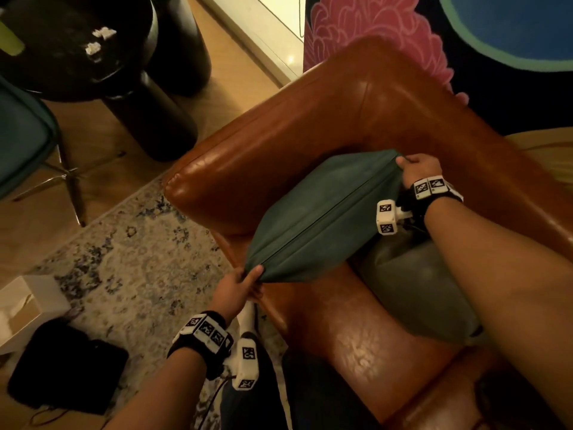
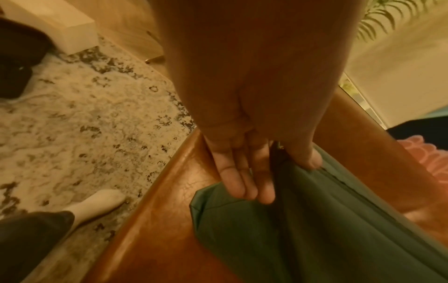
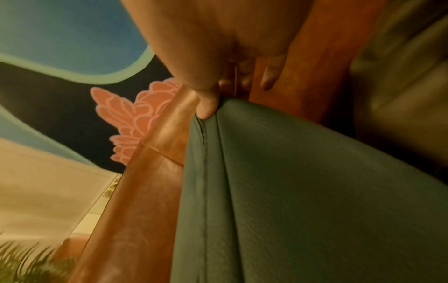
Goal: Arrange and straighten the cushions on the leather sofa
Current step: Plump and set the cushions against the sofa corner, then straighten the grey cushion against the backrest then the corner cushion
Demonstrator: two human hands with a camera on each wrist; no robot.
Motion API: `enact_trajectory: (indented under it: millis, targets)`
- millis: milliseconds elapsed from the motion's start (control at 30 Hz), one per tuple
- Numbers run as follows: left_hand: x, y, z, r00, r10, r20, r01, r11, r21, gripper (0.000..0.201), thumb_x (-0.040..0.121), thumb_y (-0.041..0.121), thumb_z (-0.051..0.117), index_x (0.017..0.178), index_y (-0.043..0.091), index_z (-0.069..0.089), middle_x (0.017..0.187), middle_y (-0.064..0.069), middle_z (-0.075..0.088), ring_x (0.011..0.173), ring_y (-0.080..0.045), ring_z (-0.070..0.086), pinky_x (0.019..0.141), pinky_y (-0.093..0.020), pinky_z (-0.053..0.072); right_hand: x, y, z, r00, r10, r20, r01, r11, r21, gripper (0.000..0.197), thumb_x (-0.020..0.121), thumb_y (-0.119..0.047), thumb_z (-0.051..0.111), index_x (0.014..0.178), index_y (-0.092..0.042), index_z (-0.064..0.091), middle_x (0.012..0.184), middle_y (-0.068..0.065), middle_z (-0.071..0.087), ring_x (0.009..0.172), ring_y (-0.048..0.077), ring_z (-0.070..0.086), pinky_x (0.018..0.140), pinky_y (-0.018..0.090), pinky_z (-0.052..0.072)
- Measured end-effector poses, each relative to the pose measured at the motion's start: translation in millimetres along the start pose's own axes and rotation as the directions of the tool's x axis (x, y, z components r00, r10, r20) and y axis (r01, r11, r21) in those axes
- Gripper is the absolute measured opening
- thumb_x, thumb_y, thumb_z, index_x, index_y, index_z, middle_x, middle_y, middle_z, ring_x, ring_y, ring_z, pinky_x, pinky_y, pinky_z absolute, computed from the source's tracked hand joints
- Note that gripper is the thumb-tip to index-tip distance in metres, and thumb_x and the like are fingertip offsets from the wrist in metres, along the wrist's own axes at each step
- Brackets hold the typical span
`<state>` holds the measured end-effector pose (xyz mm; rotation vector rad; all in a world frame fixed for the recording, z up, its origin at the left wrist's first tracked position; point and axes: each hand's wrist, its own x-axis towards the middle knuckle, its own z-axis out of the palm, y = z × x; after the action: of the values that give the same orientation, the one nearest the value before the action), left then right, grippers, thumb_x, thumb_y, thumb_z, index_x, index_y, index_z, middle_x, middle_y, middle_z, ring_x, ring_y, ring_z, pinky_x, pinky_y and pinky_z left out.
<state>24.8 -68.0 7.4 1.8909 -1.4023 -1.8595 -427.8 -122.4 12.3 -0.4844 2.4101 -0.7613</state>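
1. The teal cushion (image 1: 322, 212) is held in the corner of the leather sofa (image 1: 279, 144), zipper edge up, in the head view. The left hand (image 1: 238, 290) pinches its near corner and the right hand (image 1: 418, 169) pinches its far corner by the backrest. A second, grey-green cushion (image 1: 418, 290) lies slumped on the seat under the right forearm, apparently unstraightened, so the task looks roughly midway. The armrest and backrest hem the cushion on two sides; the seat to the front is free.
2. From the left wrist, the fingers (image 2: 244, 183) curl under the teal cushion (image 2: 315, 229) while the thumb presses on top, at the sofa's front edge (image 2: 155, 210). A patterned rug (image 2: 84, 124) and a socked foot (image 2: 97, 201) lie beyond, leaving room to step.
3. From the right wrist, the thumb (image 3: 208, 103) clamps the cushion's corner (image 3: 290, 191) close to the backrest (image 3: 150, 172); little clearance remains there.
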Motion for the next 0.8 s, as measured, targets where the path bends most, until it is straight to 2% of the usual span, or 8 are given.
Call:
enact_trajectory:
  millis: [100, 200, 367, 500, 567, 633, 700, 800]
  targets:
    - [3.6, 6.0, -1.9, 0.999, -0.023, -0.029, 0.024, 0.999, 0.038, 0.043, 0.096, 0.040, 0.061, 0.110, 0.000, 0.065, 0.082, -0.017, 0.075, 0.070, -0.029, 0.071, 0.073, -0.047, 0.060, 1.8, 2.6, -4.1, 0.997, 0.017, 0.073, -0.024, 0.995, 0.096, 0.036, 0.095, -0.037, 0.063, 0.121, -0.013, 0.071, 0.121, 0.008, 0.071, 0.105, 0.026, 0.066, 0.090, 0.032, 0.049]
    - [-1.8, 16.1, -16.9, 0.998, -0.011, -0.066, 0.023, 0.981, 0.191, 0.049, 0.093, 0.058, 0.055, 0.107, 0.012, 0.064, 0.090, -0.008, 0.076, 0.074, -0.027, 0.074, 0.065, -0.039, 0.059, -2.2, 9.8, -22.2, 0.998, -0.010, 0.063, -0.005, 0.973, 0.233, 0.038, 0.102, -0.039, 0.047, 0.124, -0.013, 0.065, 0.110, 0.006, 0.072, 0.087, 0.020, 0.066, 0.066, 0.028, 0.049]
    - [-5.4, 65.7, -36.8, 0.929, 0.234, -0.286, -0.097, 0.901, 0.423, 0.064, 0.089, 0.074, 0.040, 0.113, 0.020, 0.064, 0.101, -0.001, 0.070, 0.091, -0.023, 0.068, 0.084, -0.046, 0.057, -25.6, 75.3, -106.7, 0.998, 0.028, 0.061, -0.044, 0.961, 0.275, 0.035, 0.104, -0.034, 0.046, 0.126, -0.012, 0.062, 0.104, 0.006, 0.069, 0.075, 0.013, 0.064, 0.063, 0.028, 0.045]
    - [3.7, 143.6, 24.3, 0.900, 0.434, -0.033, -0.346, 0.760, 0.550, 0.035, 0.101, 0.044, 0.048, 0.113, 0.017, 0.066, 0.101, 0.001, 0.068, 0.093, -0.019, 0.064, 0.084, -0.038, 0.052, -65.3, 171.5, -167.9, 0.951, 0.302, -0.061, -0.253, 0.878, 0.408, 0.027, 0.102, -0.025, 0.053, 0.124, -0.014, 0.065, 0.117, 0.012, 0.069, 0.083, 0.021, 0.067, 0.068, 0.033, 0.052]
    - [6.0, 175.9, 75.0, 0.862, 0.476, 0.177, -0.479, 0.647, 0.593, 0.030, 0.102, 0.038, 0.050, 0.111, 0.015, 0.067, 0.097, -0.001, 0.068, 0.090, -0.020, 0.063, 0.079, -0.034, 0.048, -88.4, 226.3, -181.0, 0.875, 0.479, -0.073, -0.396, 0.793, 0.463, 0.033, 0.103, -0.022, 0.051, 0.133, -0.014, 0.061, 0.135, 0.010, 0.062, 0.112, 0.026, 0.064, 0.087, 0.038, 0.055]
    - [12.2, 196.5, 130.9, 0.820, 0.447, 0.358, -0.568, 0.556, 0.606, 0.030, 0.102, 0.035, 0.052, 0.114, 0.013, 0.067, 0.099, -0.004, 0.069, 0.091, -0.021, 0.062, 0.078, -0.029, 0.043, -109.7, 264.9, -181.6, 0.827, 0.558, -0.074, -0.508, 0.797, 0.327, 0.042, 0.103, -0.026, 0.049, 0.142, -0.011, 0.053, 0.149, 0.006, 0.051, 0.136, 0.021, 0.050, 0.109, 0.030, 0.043]
    - [24.1, 205.3, 181.0, 0.781, 0.392, 0.486, -0.624, 0.511, 0.592, 0.028, 0.101, 0.030, 0.055, 0.116, 0.010, 0.068, 0.104, -0.010, 0.072, 0.097, -0.024, 0.065, 0.084, -0.031, 0.049, -127.8, 277.7, -173.1, 0.790, 0.613, 0.014, -0.513, 0.647, 0.564, 0.039, 0.102, -0.014, 0.051, 0.140, -0.002, 0.054, 0.141, 0.016, 0.057, 0.116, 0.026, 0.064, 0.097, 0.033, 0.053]
    - [42.6, 201.4, 252.0, 0.753, 0.277, 0.597, -0.635, 0.544, 0.549, 0.013, 0.099, 0.020, 0.056, 0.102, 0.015, 0.068, 0.102, -0.015, 0.072, 0.097, -0.032, 0.068, 0.091, -0.041, 0.056, -147.2, 285.8, -149.3, 0.800, 0.600, 0.006, -0.475, 0.628, 0.616, 0.020, 0.098, -0.003, 0.054, 0.115, 0.001, 0.064, 0.111, 0.026, 0.065, 0.071, 0.023, 0.064, 0.060, 0.030, 0.059]
